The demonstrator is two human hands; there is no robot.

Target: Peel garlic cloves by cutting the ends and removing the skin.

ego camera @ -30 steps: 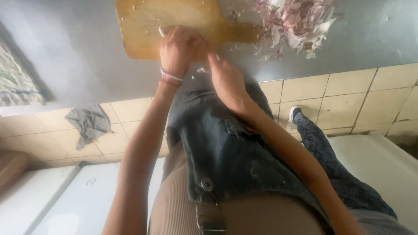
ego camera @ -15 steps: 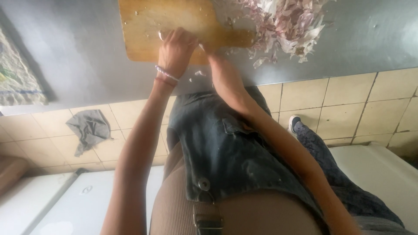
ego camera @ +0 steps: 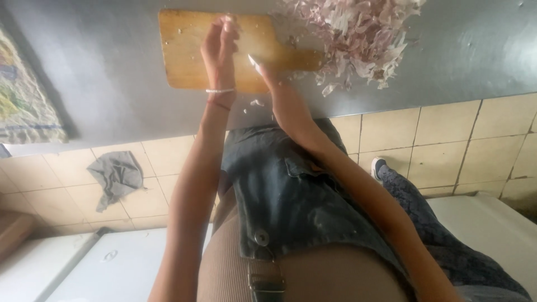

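Since the earlier frame my left hand [ego camera: 219,47] has stretched out flatter and further onto the wooden cutting board [ego camera: 190,53], and the view has shifted so that the whole board shows.

Item: left hand. Lies palm down on the board, fingers straight and together, holding nothing that I can see. A thin bracelet [ego camera: 220,90] circles the wrist.

Item: right hand [ego camera: 274,81]. Rests at the near edge of the board, just beside the left wrist, fingertips toward the board's narrow handle end. Whether it grips anything I cannot tell; the fingers are partly hidden from this angle.

Item: wooden cutting board. Flat on the grey metal counter [ego camera: 112,84], handle pointing toward the pile on my right. Small pale scraps are scattered on its surface.

Item: heap of papery pink-and-white peelings [ego camera: 358,33]. On the counter, touching the handle end of the board and spreading toward the counter's edge. A few loose flakes [ego camera: 256,103] lie near my right wrist.

Item: dark denim apron [ego camera: 291,196]. Worn over a ribbed tan top, below the counter edge.

Item: crumpled grey cloth [ego camera: 116,176]. On the beige tiled floor [ego camera: 447,140], well apart from my hands.

Item: patterned mat [ego camera: 25,95]. At the far left edge of the view.
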